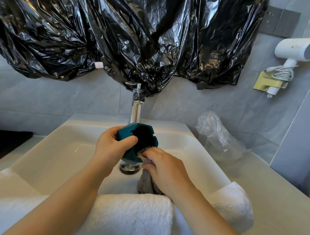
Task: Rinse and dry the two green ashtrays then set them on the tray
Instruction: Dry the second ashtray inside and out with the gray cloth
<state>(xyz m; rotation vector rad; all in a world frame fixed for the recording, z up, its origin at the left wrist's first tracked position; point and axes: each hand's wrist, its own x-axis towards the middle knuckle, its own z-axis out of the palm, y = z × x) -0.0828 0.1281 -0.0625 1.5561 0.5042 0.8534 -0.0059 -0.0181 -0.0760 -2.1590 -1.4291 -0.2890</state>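
A dark green ashtray (130, 132) with notched rim is held tilted on its side over the white sink (64, 147), its opening facing right. My left hand (111, 147) grips it by the rim and outer wall. My right hand (165, 166) holds a grey cloth (146, 183) and presses it against the ashtray's lower rim. The cloth hangs down into the basin. Only one ashtray is in view. A black tray (2, 142) lies on the counter at the left.
A chrome tap (136, 108) stands behind the ashtray, the drain (129, 168) below it. White towels (133, 217) drape the sink's front edge. A crumpled clear plastic bag (221, 139) lies at the right. Black plastic sheeting (120, 31) covers the wall; a hairdryer (296, 50) hangs right.
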